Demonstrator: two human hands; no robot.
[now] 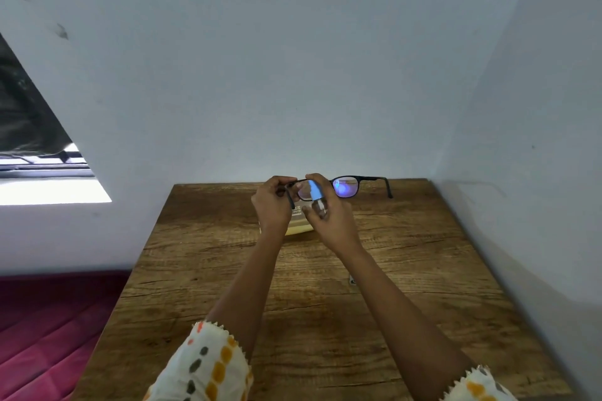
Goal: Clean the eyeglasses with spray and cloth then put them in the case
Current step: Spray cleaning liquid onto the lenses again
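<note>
Left hand [272, 205] pinching eyeglasses [345, 186] by temple end, held up off tabletop [325, 303], lenses facing person so mist can land. Right hand [329, 221] curled round little spray bottle [316, 197], blue nozzle right by near lens, looks like the spraying step. Yellowish thing [298, 228] lying under hands, cloth or case, can't tell tbh.

I see the eyeglasses [345, 186] up over the tabletop's [325, 303] far edge, before the back wall [293, 75]. The left grip [272, 205] holds their left end. The right grip [329, 215], just beside it, holds the spray bottle [316, 197] before the left-hand lens. A packet [298, 228] lies on the tabletop beneath.
</note>
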